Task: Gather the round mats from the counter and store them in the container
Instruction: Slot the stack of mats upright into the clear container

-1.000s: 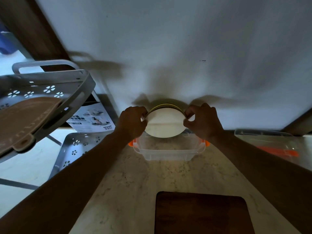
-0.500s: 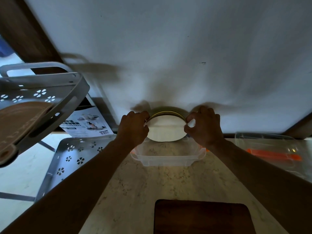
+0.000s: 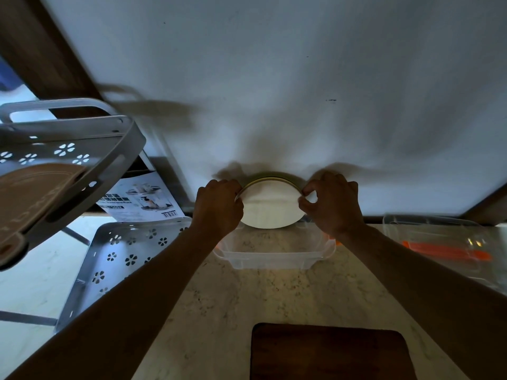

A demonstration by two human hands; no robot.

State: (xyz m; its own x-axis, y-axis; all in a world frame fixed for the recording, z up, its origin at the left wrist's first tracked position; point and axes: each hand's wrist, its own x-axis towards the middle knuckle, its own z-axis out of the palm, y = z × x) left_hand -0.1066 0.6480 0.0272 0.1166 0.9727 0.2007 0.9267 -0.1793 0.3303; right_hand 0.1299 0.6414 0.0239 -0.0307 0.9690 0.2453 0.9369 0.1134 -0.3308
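A stack of round mats, pale face toward me with a greenish rim behind, stands on edge at the far end of the counter by the wall. My left hand grips its left edge and my right hand pinches its right edge. The stack's lower part sits just above or inside the back of a clear plastic container with orange clips. Whether the mats touch the container's floor is hidden.
A dark wooden board lies near me on the marble counter. A clear lid with an orange strip lies to the right. A grey perforated rack holding a brown board, a lower tray and a printed box stand left.
Both hands have held the stack on edge throughout. It has sunk slightly toward the back of the container, and the view has shifted a little.
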